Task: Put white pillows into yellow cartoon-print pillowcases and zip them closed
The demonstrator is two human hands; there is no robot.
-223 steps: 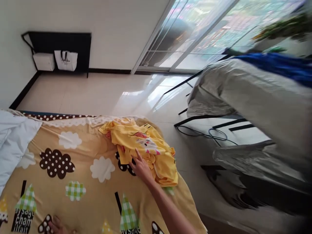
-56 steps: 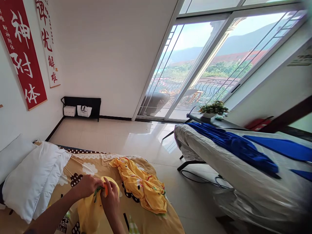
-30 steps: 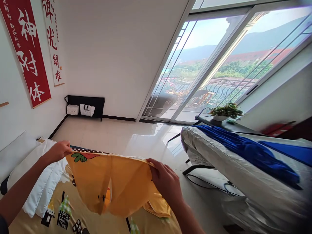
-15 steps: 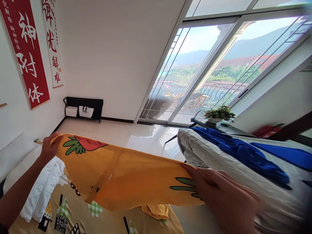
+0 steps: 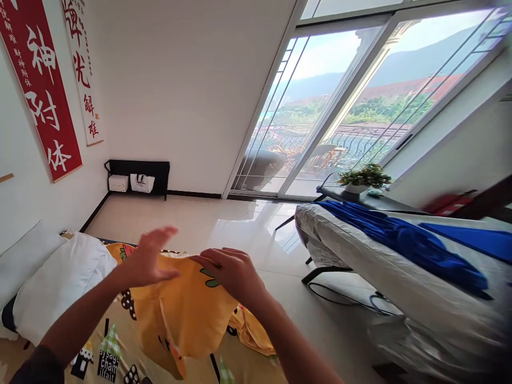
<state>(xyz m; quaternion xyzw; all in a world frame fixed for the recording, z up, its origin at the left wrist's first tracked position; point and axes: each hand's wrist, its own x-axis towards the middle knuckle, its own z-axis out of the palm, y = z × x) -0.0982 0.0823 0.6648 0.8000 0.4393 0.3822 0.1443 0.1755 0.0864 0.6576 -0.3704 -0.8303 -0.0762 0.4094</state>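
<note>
My left hand (image 5: 149, 262) is up in front of me. Its fingers (image 5: 166, 232) are open and spread wide, and they look blurry. It is just over the top edge of the yellow cloth (image 5: 188, 314). My right hand (image 5: 231, 273) is next to it, palm down, and lies on the top of the same cloth. Its fingers (image 5: 208, 261) are bent a little, but my thumb is hidden, so I cannot tell if they pinch the cloth.

The yellow cloth hangs down from under my two hands, above the bed (image 5: 100, 352). It has green leaf pictures on it. The bed has a sheet with trees and clouds. Another yellow cloth (image 5: 250, 332) lies bunched up on the bed, just to the right of the first one. Two white pillows (image 5: 56, 280) lie at the left side of the bed.

Past the bed is the shiny floor (image 5: 192, 224). On the right, a blue cloth (image 5: 404, 242) lies over a grey cover (image 5: 360, 261).

Far back, a black shelf (image 5: 138, 169) stands by the wall with a white bag (image 5: 142, 183) in it. A red banner (image 5: 40, 85) hangs on the left wall. A big glass door (image 5: 320, 106) shows hills outside.
</note>
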